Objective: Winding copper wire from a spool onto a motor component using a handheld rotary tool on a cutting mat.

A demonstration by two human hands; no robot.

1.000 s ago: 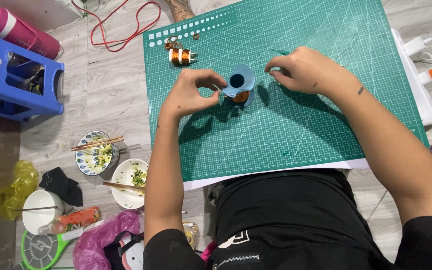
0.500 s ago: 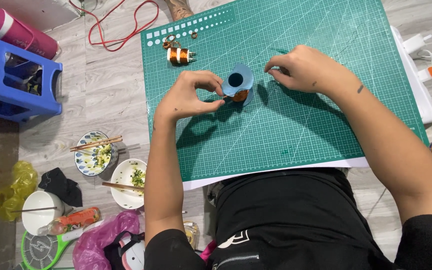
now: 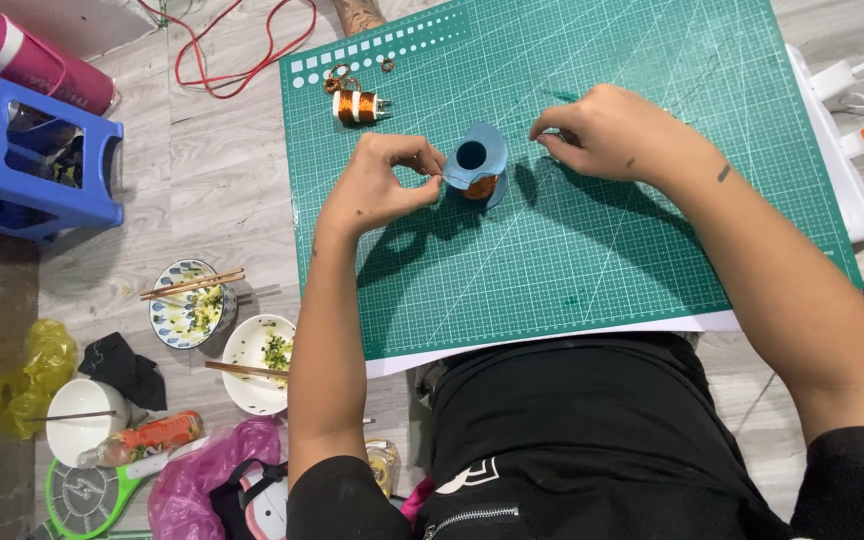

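A blue spool of copper wire (image 3: pixel 476 165) stands upright on the green cutting mat (image 3: pixel 592 250). My left hand (image 3: pixel 382 185) is just left of it, thumb and fingers pinched together at the spool's rim, apparently on a fine wire. My right hand (image 3: pixel 607 130) rests on the mat to the spool's right, fingertips pinched together, likely on the same thin strand; the wire itself is too thin to make out. A smaller white spool of copper wire (image 3: pixel 360 105) lies on the mat farther up left, beside small metal rings (image 3: pixel 340 78).
A blue plastic stool (image 3: pixel 22 165) and a pink bottle (image 3: pixel 22 55) are at the left. Used bowls with chopsticks (image 3: pixel 192 300) lie on the wooden floor, with bags and a racket-shaped swatter (image 3: pixel 92 495). A red cable (image 3: pixel 232 50) and a white power strip (image 3: pixel 857 130) flank the mat.
Both hands stay pinched on either side of the blue spool; my left hand's fingers have shifted slightly at the rim. The spool keeps its place.
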